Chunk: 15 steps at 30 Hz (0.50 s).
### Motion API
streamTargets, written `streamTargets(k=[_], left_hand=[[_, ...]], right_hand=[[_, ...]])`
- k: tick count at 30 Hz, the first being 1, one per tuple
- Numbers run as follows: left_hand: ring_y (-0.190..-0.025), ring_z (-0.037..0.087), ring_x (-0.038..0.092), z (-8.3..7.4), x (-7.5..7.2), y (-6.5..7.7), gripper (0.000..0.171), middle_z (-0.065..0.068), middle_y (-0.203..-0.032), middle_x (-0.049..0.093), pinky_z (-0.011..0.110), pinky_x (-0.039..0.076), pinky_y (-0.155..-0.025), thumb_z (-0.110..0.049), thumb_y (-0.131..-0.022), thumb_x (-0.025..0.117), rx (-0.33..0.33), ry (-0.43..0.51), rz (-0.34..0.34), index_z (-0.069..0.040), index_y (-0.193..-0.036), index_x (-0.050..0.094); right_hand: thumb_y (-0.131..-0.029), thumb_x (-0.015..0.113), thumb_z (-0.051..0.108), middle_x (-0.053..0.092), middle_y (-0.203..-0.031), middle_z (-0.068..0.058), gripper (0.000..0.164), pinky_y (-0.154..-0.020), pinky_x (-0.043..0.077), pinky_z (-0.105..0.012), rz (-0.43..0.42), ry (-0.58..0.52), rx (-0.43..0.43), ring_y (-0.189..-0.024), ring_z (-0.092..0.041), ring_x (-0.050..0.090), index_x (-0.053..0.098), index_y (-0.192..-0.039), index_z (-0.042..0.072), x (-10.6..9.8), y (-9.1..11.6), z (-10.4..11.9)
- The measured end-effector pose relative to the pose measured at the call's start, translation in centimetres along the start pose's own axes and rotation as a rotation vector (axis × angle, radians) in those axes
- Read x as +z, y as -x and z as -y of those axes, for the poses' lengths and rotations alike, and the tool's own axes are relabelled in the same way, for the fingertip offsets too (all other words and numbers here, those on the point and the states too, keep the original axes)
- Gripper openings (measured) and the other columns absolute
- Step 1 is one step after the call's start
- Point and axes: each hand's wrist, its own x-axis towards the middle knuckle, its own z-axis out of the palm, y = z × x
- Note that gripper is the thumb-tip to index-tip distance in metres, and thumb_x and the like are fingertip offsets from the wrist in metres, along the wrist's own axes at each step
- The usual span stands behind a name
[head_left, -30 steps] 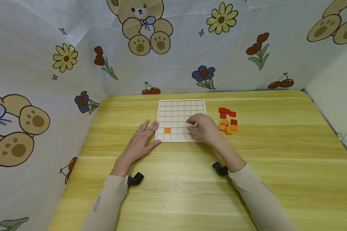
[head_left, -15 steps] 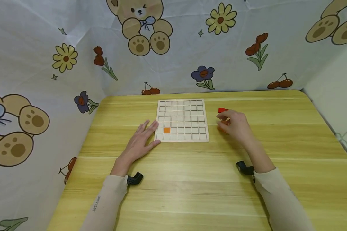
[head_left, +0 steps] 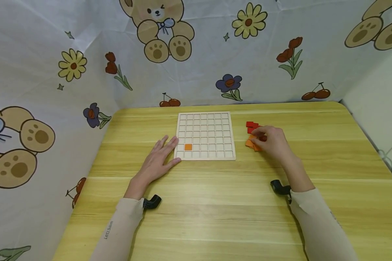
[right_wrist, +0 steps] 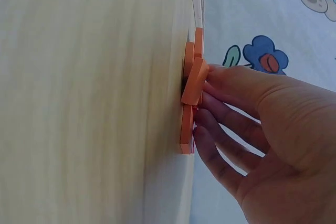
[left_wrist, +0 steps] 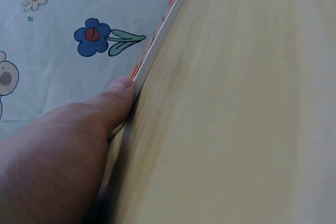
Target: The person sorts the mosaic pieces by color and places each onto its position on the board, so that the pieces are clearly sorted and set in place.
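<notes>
My left hand (head_left: 156,161) lies with straight, spread fingers at the left edge of a pale grid board (head_left: 212,155). Its thumb (left_wrist: 118,95) touches the board's edge in the left wrist view. One orange square tile (head_left: 188,147) sits in a cell near the board's lower left. My right hand (head_left: 272,143) has bent fingers over a small pile of tiles right of the board. In the right wrist view its thumb meets a tilted orange tile (right_wrist: 195,82); whether the fingers pinch it, I cannot tell. Red tiles (head_left: 249,124) lie just behind, some hidden by the hand.
The wooden table (head_left: 202,214) spreads out around the board. A white cloth (head_left: 202,43) printed with bears and flowers hangs behind and to the left. A black wrist camera (head_left: 152,202) sits at the left sleeve, and another camera (head_left: 280,187) at the right.
My right hand has moved from over the board's right side to the tile pile, then slightly farther right over it. The left hand and the orange tile on the board stay in place.
</notes>
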Motion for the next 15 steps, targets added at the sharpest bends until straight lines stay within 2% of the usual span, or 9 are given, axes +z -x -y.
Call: streamTargets(k=[5, 11, 15], left_hand=[[-0.165, 0.027, 0.009, 0.0, 0.0, 0.0, 0.078, -0.010, -0.176, 0.022, 0.051, 0.007, -0.136, -0.055, -0.106, 0.057, -0.003, 0.004, 0.006, -0.026, -0.170, 0.023], [-0.166, 0.026, 0.009, 0.2, 0.1, -0.1, 0.078, -0.011, -0.176, 0.021, 0.050, 0.006, -0.136, -0.056, -0.106, 0.056, -0.003, 0.003, 0.009, -0.026, -0.170, 0.023], [-0.165, 0.026, 0.009, 0.2, 0.1, 0.0, 0.078, -0.011, -0.176, 0.022, 0.049, 0.007, -0.136, -0.056, -0.106, 0.056, 0.001, 0.003, 0.006, -0.026, -0.170, 0.023]], right_hand=[[-0.095, 0.079, 0.008, 0.076, -0.114, -0.020, 0.022, -0.088, 0.061, -0.052, 0.023, -0.001, 0.014, -0.097, -0.034, 0.068, 0.078, -0.116, 0.002, -0.3, -0.1, -0.4], [-0.094, 0.077, 0.006, 0.077, -0.108, -0.019, 0.022, -0.089, 0.062, -0.054, 0.047, 0.006, -0.034, -0.098, -0.033, 0.070, 0.078, -0.116, 0.000, -0.9, 0.0, -1.0], [-0.093, 0.075, 0.003, 0.077, -0.110, -0.019, 0.025, -0.091, 0.060, -0.054, 0.079, 0.006, -0.040, -0.100, -0.033, 0.069, 0.077, -0.118, 0.000, -1.1, 0.0, -0.9]])
